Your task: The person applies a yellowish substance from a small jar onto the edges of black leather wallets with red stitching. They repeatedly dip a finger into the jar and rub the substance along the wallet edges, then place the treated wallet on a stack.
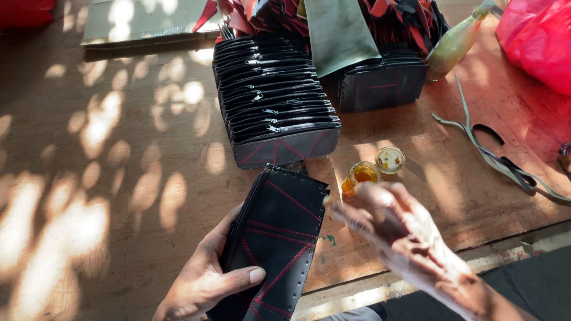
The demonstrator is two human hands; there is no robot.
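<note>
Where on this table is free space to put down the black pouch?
The tabletop left of the pouch stack is bare. Crowded: around the small glue jar, its lid, and the straps at right. The left hand holds the black pouch.

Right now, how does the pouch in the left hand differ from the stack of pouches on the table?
The held pouch is a single piece, gripped by the left hand and tilted above the table edge; the stacked pouches stand packed in a row on the table, untouched. The held pouch shows its broad stitched face; the stack shows mostly zipper edges. Both are black with red stitching.
</note>
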